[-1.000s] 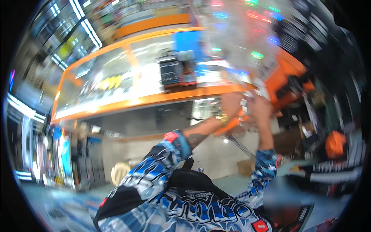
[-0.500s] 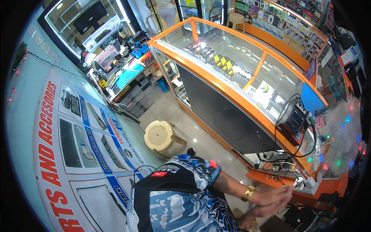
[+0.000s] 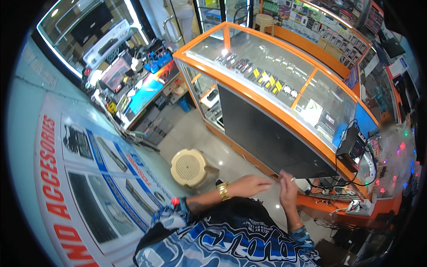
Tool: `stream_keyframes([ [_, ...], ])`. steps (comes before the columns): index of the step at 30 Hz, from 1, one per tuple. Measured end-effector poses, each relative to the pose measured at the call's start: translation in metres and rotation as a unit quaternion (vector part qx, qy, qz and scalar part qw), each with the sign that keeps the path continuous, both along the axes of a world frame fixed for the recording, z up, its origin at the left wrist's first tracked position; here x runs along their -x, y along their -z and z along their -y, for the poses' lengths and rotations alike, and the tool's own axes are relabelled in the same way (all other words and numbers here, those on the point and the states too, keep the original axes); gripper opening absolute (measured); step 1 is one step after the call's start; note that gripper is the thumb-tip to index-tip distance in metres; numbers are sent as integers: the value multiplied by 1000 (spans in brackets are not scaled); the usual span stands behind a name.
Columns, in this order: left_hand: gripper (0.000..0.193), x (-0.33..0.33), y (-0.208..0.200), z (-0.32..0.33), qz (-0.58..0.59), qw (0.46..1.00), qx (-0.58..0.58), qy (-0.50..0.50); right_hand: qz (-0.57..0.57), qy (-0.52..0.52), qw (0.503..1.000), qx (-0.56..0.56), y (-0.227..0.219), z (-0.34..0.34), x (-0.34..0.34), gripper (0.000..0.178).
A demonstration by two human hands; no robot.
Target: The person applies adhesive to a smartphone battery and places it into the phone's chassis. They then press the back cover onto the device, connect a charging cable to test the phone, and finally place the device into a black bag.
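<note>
My left hand (image 3: 251, 184), with a gold watch (image 3: 223, 191) at the wrist, stretches out to the right, palm down, fingers extended and a little blurred. Facing it a short way off, my right hand (image 3: 288, 189) is raised with its fingers pointing up; a ring shows on one finger. A gap separates the two hands, and neither holds anything I can see. Beyond them stands a glass display counter (image 3: 267, 116) with an orange frame and a dark back panel. A cream plastic stool (image 3: 189, 167) is nearest to my left hand.
At the far left is a cluttered workbench (image 3: 149, 91) with a blue mat. A printed banner (image 3: 66, 178) covers the left wall. Cables and a white power strip (image 3: 360, 207) lie on a low orange ledge (image 3: 320, 209) at right. A white tinsel tree with coloured lights (image 3: 396, 160) stands beyond.
My body and view have turned to the right. My hands, close together at lower right before, are now apart and nearer the middle, in front of the counter.
</note>
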State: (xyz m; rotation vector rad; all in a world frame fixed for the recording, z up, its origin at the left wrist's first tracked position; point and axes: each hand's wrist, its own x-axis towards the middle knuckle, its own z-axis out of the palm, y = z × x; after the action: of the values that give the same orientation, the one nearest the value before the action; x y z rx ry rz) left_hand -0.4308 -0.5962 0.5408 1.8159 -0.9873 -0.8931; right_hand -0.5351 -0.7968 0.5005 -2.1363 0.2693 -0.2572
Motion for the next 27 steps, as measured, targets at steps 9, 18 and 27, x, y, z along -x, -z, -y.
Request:
stream_keyframes([
  [9,26,-19,126,-134,17,989,-148,5,-485,-190,847,-103,147,-7,183,29],
  [18,22,-54,110,-121,7,990,-139,3,-463,-89,878,-75,114,-23,123,30],
  [27,27,-85,120,-96,-3,973,-190,134,-456,-79,884,-72,100,-13,100,31],
])
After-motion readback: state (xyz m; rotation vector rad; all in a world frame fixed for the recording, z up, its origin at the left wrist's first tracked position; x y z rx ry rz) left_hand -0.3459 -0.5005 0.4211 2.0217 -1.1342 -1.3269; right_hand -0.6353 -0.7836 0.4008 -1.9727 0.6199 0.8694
